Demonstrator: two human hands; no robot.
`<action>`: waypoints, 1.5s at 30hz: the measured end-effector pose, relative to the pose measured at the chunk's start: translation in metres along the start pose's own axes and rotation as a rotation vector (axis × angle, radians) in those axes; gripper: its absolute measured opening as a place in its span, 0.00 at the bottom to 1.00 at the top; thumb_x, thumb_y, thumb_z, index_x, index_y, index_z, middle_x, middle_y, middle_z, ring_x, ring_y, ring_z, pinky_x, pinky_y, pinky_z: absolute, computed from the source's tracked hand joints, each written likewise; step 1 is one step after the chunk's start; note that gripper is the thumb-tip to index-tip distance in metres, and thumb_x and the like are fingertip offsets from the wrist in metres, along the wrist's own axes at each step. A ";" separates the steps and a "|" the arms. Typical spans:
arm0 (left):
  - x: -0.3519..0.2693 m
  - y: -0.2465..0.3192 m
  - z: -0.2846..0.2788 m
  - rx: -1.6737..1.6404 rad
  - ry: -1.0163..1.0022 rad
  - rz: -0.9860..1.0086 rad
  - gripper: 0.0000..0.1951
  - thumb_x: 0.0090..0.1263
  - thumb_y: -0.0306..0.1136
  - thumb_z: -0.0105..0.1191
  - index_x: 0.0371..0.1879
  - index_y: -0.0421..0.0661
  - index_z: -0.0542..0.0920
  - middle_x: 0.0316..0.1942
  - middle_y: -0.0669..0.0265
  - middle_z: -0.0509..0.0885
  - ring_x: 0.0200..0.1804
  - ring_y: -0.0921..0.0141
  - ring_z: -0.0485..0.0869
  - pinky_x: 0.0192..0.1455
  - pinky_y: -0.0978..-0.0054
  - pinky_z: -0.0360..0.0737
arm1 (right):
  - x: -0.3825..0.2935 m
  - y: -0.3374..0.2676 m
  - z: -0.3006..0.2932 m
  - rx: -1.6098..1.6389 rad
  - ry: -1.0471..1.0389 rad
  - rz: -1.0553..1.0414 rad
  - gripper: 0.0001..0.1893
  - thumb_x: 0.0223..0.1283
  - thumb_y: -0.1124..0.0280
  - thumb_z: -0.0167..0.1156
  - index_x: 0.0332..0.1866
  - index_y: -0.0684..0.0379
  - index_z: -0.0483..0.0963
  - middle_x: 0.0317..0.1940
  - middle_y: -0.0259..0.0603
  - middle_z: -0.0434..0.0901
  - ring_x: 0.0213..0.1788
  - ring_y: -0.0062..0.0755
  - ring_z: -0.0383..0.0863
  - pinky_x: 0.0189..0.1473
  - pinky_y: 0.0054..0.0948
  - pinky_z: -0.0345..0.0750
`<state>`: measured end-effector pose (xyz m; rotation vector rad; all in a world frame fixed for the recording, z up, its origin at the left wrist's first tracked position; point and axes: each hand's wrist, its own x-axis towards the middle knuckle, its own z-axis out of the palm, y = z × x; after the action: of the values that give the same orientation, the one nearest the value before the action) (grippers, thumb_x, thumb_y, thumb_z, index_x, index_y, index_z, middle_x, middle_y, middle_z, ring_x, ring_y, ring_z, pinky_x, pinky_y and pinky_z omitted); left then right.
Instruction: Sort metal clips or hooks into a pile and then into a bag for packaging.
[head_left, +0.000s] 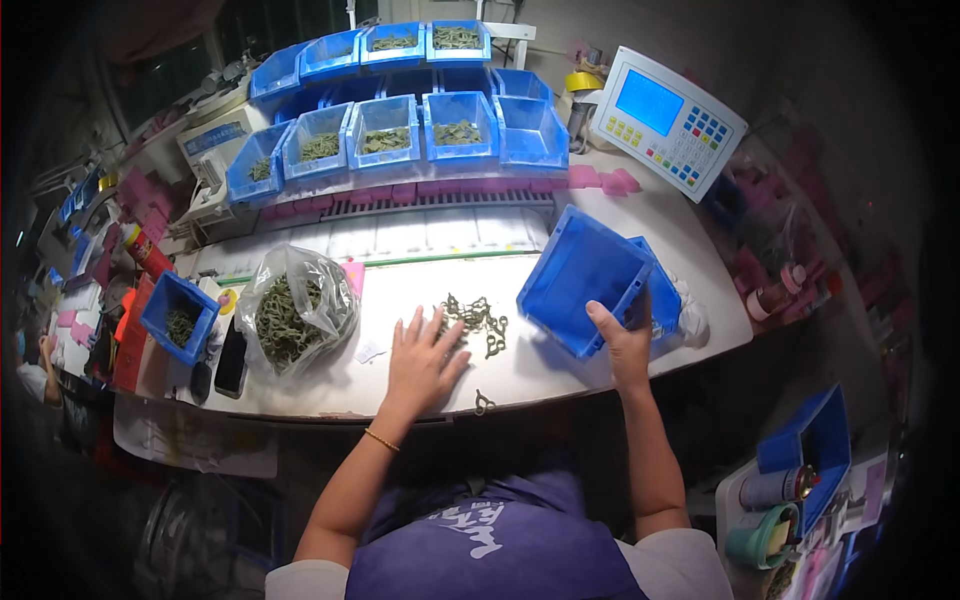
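My right hand (624, 341) grips the rim of a blue plastic storage bin (577, 277), thumb over the edge, holding it tilted above the white worktop (420, 274). My left hand (424, 364) lies palm down with fingers spread at the left edge of a small pile of dark-green openwork pieces (472, 311). One loose green piece (484, 403) sits apart near the front edge. Left of that hand are a paper scrap (369, 352) and a clear plastic bag (304, 315) full of similar green pieces. Behind the held bin, a second blue bin (664, 300) is partly hidden.
Two tiers of blue bins (384, 135), several holding green pieces, stand at the back. A keypad display (667, 124) is back right. On the left are a small blue bin (178, 319), a smartphone (231, 367) and a spray can (146, 251). Another person's arm (51, 371) shows far left.
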<state>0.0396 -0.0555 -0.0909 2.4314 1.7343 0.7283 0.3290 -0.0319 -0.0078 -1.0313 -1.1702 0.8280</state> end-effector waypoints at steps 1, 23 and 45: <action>0.000 -0.002 -0.003 0.028 0.008 -0.083 0.27 0.77 0.53 0.53 0.72 0.59 0.77 0.77 0.54 0.69 0.80 0.47 0.60 0.82 0.42 0.50 | 0.000 -0.001 -0.005 -0.002 0.004 0.003 0.42 0.60 0.73 0.74 0.77 0.61 0.60 0.59 0.43 0.75 0.60 0.31 0.78 0.60 0.32 0.80; 0.049 0.019 0.014 0.041 0.218 0.092 0.16 0.67 0.40 0.65 0.52 0.49 0.86 0.46 0.63 0.84 0.53 0.58 0.79 0.59 0.56 0.75 | 0.100 0.049 -0.105 -0.029 -0.106 0.637 0.21 0.66 0.57 0.67 0.53 0.64 0.80 0.44 0.38 0.85 0.45 0.28 0.86 0.51 0.28 0.82; -0.021 0.019 -0.012 -0.246 0.213 -0.041 0.15 0.62 0.34 0.71 0.49 0.50 0.89 0.46 0.64 0.83 0.37 0.65 0.78 0.41 0.66 0.76 | 0.038 -0.019 -0.063 -1.223 -0.002 -0.037 0.21 0.74 0.62 0.57 0.63 0.64 0.77 0.54 0.55 0.85 0.54 0.55 0.84 0.60 0.47 0.78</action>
<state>0.0458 -0.0839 -0.0812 2.2167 1.6409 1.1577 0.3982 -0.0160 0.0179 -1.9555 -1.7162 -0.0211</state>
